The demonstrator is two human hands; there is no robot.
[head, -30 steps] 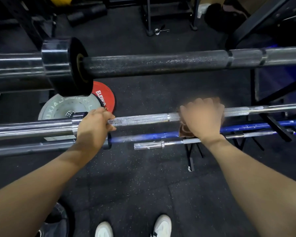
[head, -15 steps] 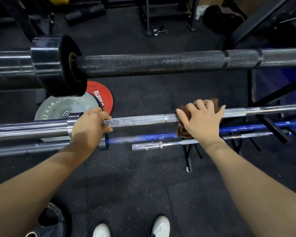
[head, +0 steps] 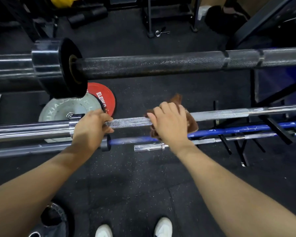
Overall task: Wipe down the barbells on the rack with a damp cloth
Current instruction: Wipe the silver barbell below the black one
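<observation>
A silver knurled barbell (head: 130,121) lies across the rack at waist height. My left hand (head: 90,128) grips it just right of its chrome sleeve collar. My right hand (head: 169,124) holds a brown cloth (head: 190,121) wrapped over the same bar, fingers curled over the top. Part of the cloth sticks up behind my fingers. Above it runs a thick black barbell (head: 152,65) with a black plate (head: 65,67) on its left end. Below lie a blue barbell (head: 229,131) and a thin chrome bar (head: 149,147).
A grey plate (head: 58,112) and a red plate (head: 101,98) lie on the black rubber floor behind the bars. Black rack arms (head: 277,129) stand at the right. A spring collar (head: 161,33) lies far back. My white shoes (head: 133,228) are at the bottom.
My right hand has slid the cloth leftward along the silver bar, closer to my left hand. The left hand keeps its grip by the collar.
</observation>
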